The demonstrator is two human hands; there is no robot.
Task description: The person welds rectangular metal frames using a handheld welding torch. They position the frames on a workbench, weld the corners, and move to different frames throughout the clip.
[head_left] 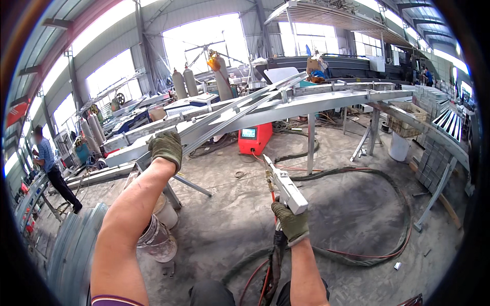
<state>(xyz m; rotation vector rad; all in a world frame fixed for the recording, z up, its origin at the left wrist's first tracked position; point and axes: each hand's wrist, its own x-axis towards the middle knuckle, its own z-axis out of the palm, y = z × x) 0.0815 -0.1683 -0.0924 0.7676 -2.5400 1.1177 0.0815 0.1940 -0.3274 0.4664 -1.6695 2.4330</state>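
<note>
My left hand [167, 149], in an olive knit glove, is closed at the near end of a slim metal bar [224, 120]. The bar slants away to the right across a long metal beam [270, 113] on legs. Its end is partly hidden behind my fingers. My right hand [291, 222], gloved alike, is wrapped round the grip of a white welding gun [287, 188]. The gun's narrow nozzle points up and away from me, apart from the beam. A dark sheathed cable [276, 252] and a red hose run down from its grip.
A red machine with a small screen [262, 136] stands beneath the beam. Cable [377, 261] loops across the concrete floor to the right. Buckets [158, 245] stand below my left arm, beside stacked metal profiles [76, 245]. Another person [48, 158] stands far left.
</note>
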